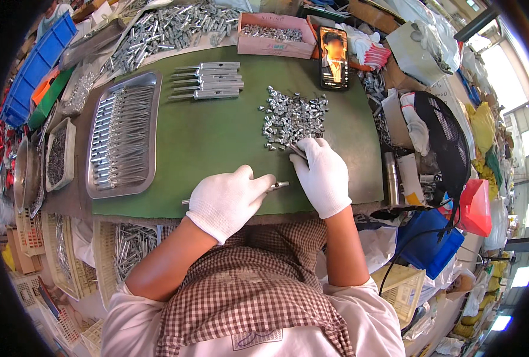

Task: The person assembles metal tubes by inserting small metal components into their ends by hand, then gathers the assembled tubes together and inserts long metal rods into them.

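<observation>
Printed lettering is borne by the pink open box (249, 46) at the far edge of the surface (199, 140), with one line on its back wall and larger coloured characters on its front. Small captions and icons, too fine to be read, are shown along the screen of the upright phone (334, 59). A script-like mark is carried by a rectangular patch (257, 338) on the person's clothing; its wording cannot be made out.

Around the green counter (217, 137) are two gloved hands (224, 201), one phone (335, 56), one long metal tray (152, 143) and one pink box (264, 47).
</observation>
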Motion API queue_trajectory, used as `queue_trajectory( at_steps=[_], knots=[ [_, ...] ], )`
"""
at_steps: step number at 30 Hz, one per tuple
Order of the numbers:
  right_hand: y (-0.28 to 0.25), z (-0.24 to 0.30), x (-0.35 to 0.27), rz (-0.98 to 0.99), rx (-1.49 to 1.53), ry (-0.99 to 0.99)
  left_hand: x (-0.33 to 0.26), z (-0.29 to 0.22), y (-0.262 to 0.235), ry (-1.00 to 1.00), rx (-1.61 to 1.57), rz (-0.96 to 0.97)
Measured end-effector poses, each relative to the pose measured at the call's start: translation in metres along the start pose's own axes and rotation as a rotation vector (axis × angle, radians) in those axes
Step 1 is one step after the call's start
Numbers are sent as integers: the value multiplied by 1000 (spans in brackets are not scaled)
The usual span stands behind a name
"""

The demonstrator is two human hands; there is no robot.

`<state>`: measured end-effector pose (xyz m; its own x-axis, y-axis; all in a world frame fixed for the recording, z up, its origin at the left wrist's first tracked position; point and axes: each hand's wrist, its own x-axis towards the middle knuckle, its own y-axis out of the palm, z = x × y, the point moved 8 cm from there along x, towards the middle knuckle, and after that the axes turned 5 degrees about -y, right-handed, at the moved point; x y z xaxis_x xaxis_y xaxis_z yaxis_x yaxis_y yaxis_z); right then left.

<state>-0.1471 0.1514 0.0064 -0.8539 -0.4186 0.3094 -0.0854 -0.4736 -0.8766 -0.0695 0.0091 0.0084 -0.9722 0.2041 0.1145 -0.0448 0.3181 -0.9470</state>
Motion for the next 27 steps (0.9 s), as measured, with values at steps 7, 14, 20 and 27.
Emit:
queue_trajectory(
  at_steps=[7,14,20,27],
  knots=[
    [-3,-4,-6,84,72,-34,0,-2,-1,7,16,0],
    [-12,-5,-20,82,26,-44,0,-1,0,-1,26,28],
    [-16,-6,-17,52,66,-40,1,-1,0,-13,40,43],
    [-8,-7,-16,87,25,-77,0,0,4,-20,12,55]
  ],
)
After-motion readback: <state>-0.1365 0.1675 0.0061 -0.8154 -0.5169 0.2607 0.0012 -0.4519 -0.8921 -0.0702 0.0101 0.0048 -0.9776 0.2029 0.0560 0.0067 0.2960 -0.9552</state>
